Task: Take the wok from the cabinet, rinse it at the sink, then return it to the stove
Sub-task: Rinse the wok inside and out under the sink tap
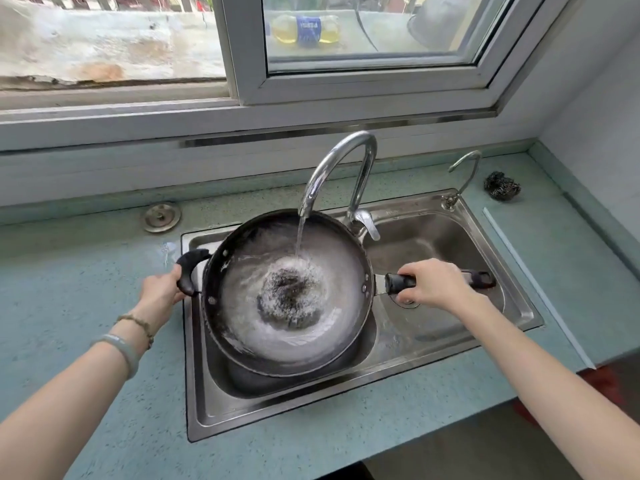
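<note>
A dark round wok (242, 327) hangs over the left basin of the steel sink (450, 355). Water streams from the curved chrome faucet (341, 161) into the wok and swirls around its dark centre. My left hand (161, 289) grips the short black loop handle on the wok's left side. My right hand (433, 282) is closed around the long black handle, which reaches out over the right basin. The wok sits roughly level, its rim above the sink edge.
A steel scouring ball (502, 186) lies on the teal counter (86, 271) at the back right, beside a small second tap (465, 168). A round metal cap (161, 217) sits in the counter left of the sink. The window frame (242, 88) rises behind the faucet.
</note>
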Available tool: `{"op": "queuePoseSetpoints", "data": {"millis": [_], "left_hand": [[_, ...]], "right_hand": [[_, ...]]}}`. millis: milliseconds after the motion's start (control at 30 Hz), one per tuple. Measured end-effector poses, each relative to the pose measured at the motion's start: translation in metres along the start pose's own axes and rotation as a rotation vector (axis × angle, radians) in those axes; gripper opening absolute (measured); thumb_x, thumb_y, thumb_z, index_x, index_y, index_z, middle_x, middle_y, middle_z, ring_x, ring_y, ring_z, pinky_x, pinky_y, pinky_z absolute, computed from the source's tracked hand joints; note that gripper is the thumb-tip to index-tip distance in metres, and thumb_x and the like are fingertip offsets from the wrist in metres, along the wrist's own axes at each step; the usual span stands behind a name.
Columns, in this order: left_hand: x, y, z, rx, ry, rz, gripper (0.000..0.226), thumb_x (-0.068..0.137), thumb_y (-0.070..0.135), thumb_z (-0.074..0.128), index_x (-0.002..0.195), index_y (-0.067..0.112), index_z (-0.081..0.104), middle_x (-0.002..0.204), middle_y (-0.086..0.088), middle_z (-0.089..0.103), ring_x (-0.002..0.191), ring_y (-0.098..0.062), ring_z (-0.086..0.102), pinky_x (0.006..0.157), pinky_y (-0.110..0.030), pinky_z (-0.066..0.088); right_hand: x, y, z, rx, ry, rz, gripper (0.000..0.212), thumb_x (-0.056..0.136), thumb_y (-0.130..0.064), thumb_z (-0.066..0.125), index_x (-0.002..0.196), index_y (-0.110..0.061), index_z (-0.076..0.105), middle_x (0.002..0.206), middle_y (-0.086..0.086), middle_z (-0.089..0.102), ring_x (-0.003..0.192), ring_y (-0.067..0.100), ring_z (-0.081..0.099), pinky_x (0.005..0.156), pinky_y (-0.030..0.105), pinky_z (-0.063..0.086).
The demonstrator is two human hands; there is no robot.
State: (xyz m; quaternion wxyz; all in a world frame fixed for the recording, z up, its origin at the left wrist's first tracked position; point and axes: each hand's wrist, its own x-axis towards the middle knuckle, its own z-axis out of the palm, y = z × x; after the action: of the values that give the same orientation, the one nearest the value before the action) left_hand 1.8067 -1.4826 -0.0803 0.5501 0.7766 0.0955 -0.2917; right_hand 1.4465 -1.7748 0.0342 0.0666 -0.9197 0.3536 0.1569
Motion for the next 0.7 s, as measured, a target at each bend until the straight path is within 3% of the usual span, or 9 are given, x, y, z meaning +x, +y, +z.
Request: {"op": "queuePoseSetpoints", "data": {"millis": [133,300,367,500,567,700], "left_hand": [[-0.009,0.017,0.001,-0.01,-0.008,0.207,0.027,0.098,0.021,0.049,0.073,0.011,0.052,0.075,-0.013,0.053,0.049,-0.004,0.057,0.067,-0.027,0.051],[-0.017,0.045,-0.001,0.047,-0.011,0.353,0.018,0.094,0.022,0.054,0.079,0.014,0.059,0.05,0.009,0.063,0.052,-0.003,0.058,0.067,-0.027,0.05],[-0.012,0.049,-0.003,0.089,-0.015,0.339,0.021,0.092,0.024,0.058,0.072,0.017,0.06,0.047,0.01,0.062,0.06,-0.015,0.056,0.071,-0.034,0.05],[0.004,0.035,-0.01,0.147,0.034,0.173,0.03,0.084,0.03,0.067,0.064,0.011,0.057,0.066,-0.01,0.058,0.068,-0.025,0.055,0.084,-0.047,0.052],[0.007,0.023,-0.012,0.153,0.052,0.084,0.033,0.082,0.03,0.07,0.065,0.009,0.052,0.078,-0.015,0.058,0.061,-0.025,0.054,0.077,-0.043,0.054],[0.005,0.007,-0.01,0.144,0.047,-0.037,0.031,0.082,0.026,0.07,0.069,0.009,0.049,0.087,-0.014,0.057,0.066,-0.024,0.056,0.043,-0.021,0.052]], "right_hand": [[0.001,0.002,0.037,0.124,0.09,0.025,0.041,0.075,-0.043,0.072,0.112,-0.027,0.065,0.108,-0.001,0.071,0.107,0.025,0.062,0.08,0.032,0.046],[-0.001,-0.004,0.084,0.332,-0.057,0.056,0.04,0.075,-0.042,0.073,0.11,-0.025,0.063,0.106,0.0,0.069,0.103,0.024,0.062,0.072,0.032,0.042],[-0.001,-0.006,0.092,0.399,-0.154,0.06,0.041,0.073,-0.045,0.075,0.107,-0.024,0.064,0.103,-0.003,0.07,0.1,0.021,0.062,0.078,0.033,0.047],[0.0,-0.001,0.085,0.359,-0.272,0.004,0.043,0.07,-0.046,0.076,0.105,-0.024,0.065,0.093,-0.006,0.065,0.094,0.017,0.059,0.081,0.033,0.047],[0.0,0.002,0.073,0.226,-0.257,-0.031,0.047,0.07,-0.048,0.074,0.109,-0.027,0.062,0.101,-0.004,0.066,0.1,0.021,0.06,0.08,0.034,0.046],[0.0,0.004,0.06,-0.158,-0.113,-0.11,0.037,0.079,-0.037,0.063,0.113,-0.024,0.06,0.11,0.003,0.066,0.109,0.027,0.058,0.085,0.035,0.041]]}}
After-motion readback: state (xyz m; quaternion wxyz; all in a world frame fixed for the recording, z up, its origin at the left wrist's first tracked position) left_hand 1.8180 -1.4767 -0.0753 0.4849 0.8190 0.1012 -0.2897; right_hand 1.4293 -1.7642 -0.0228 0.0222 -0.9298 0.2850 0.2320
